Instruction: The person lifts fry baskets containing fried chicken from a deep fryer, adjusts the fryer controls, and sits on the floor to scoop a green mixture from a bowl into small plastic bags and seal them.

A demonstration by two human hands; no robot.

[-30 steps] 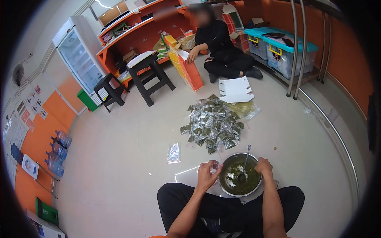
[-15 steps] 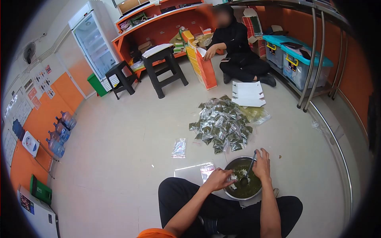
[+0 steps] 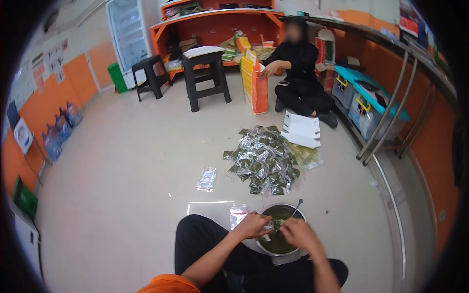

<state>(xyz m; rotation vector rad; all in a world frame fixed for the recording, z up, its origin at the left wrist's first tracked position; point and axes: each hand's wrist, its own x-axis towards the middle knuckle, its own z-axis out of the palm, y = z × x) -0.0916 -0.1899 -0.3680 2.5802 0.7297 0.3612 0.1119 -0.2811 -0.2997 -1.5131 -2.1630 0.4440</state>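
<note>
A round metal bowl of dark green, wet-looking mix with white bits sits on the floor before my crossed legs. My left hand pinches a small clear plastic bag over the bowl's left side. Blurred by motion, my right hand is over the bowl with its fingers curled towards the bag; what they grip is hidden. A spoon leans out past the bowl's far rim, its lower part behind the right hand. Farther forward lies a pile of filled green packets.
Clear plastic bags lie left of the pile, and another stack lies near my knee. Beyond the pile is a white cardboard sheet. A seated person holds an orange-yellow carton. Black stools and a metal rack stand around.
My right hand has moved from beside the spoon's handle to lower over the bowl, closer to the bag. The left hand stays with the bag. The view has shifted.
</note>
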